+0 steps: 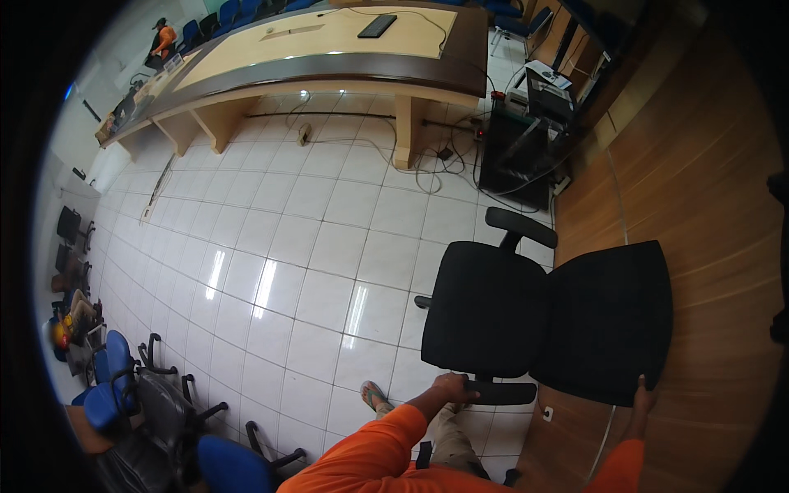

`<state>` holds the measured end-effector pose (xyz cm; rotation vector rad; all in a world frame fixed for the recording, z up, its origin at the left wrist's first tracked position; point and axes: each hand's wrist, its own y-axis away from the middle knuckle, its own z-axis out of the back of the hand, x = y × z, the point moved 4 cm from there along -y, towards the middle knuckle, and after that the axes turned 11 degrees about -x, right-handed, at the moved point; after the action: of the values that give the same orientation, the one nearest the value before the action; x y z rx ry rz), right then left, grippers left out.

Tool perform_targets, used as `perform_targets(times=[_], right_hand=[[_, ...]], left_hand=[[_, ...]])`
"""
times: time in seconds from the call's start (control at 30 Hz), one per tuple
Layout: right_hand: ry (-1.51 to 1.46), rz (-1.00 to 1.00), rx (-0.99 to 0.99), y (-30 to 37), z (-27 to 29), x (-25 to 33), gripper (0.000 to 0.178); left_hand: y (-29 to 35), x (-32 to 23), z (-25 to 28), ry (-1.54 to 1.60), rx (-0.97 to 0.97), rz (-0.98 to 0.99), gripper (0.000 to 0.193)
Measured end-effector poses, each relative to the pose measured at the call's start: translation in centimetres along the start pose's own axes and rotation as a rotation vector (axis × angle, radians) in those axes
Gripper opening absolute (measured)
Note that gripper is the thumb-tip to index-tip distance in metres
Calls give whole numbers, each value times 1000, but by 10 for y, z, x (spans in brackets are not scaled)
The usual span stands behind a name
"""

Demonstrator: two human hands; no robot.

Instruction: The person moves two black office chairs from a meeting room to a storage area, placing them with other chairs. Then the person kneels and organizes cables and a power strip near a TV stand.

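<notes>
A black office chair stands in front of me at the right, beside the wood-panelled wall, with its backrest toward that wall. My left hand is closed round the front end of the near armrest. At the lower corner of the backrest, my right hand grips its edge; part of its fingers is hidden behind the backrest. The far armrest is free. Most of the chair's base is hidden under the seat. Both my sleeves are orange.
A long wooden table curves across the back. Loose cables lie on the tiled floor near a black cabinet. Several blue and black chairs crowd the lower left. A wall socket is below the backrest. Other people are far left.
</notes>
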<state>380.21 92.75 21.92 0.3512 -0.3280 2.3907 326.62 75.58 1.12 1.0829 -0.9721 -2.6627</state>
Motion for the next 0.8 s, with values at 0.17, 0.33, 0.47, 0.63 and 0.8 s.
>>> perform_targets(times=[0.17, 0.33, 0.47, 0.63, 0.8], right_hand=[[-89, 35, 29, 56, -2, 25, 91], [-266, 111, 292, 111, -9, 69, 104], [-442, 41, 330, 178, -18, 123, 87], [-717, 95, 494, 289, -23, 217, 74], [-803, 234, 448, 397, -22, 292, 69]], left_hand=[[39, 56, 47, 7, -115, 85, 96], [83, 124, 89, 26, -192, 270, 92], [126, 184, 117, 38, -280, 408, 87], [201, 270, 133, 265, -528, 712, 100], [262, 345, 114, 586, -770, 898, 123]])
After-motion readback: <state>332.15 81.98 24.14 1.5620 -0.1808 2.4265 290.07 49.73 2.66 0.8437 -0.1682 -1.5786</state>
